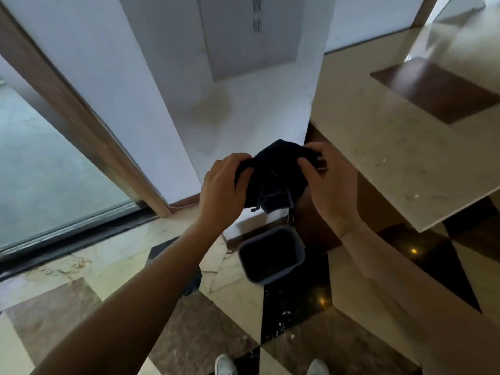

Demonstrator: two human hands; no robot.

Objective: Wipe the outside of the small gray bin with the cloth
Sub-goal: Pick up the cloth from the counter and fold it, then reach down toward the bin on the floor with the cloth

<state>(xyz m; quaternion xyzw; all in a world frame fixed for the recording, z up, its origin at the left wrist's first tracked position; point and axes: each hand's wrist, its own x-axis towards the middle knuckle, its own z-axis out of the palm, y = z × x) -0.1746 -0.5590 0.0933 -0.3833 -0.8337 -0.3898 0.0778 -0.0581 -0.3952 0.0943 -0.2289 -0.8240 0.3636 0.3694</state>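
A dark cloth (273, 177) hangs bunched in the air at chest height. My left hand (223, 189) grips its left edge and my right hand (328, 182) grips its right edge. Below them, the small gray bin (297, 240) stands upright on the floor with its open top facing me and a dark inside. It sits against the foot of a white pillar and beside a brown counter base. Neither hand touches the bin.
A marble counter top (405, 147) juts out on the right, above the bin. The white pillar (243, 109) rises behind it, and a glass door with a brown frame (89, 136) is on the left. My shoes (226, 365) stand on patterned marble floor.
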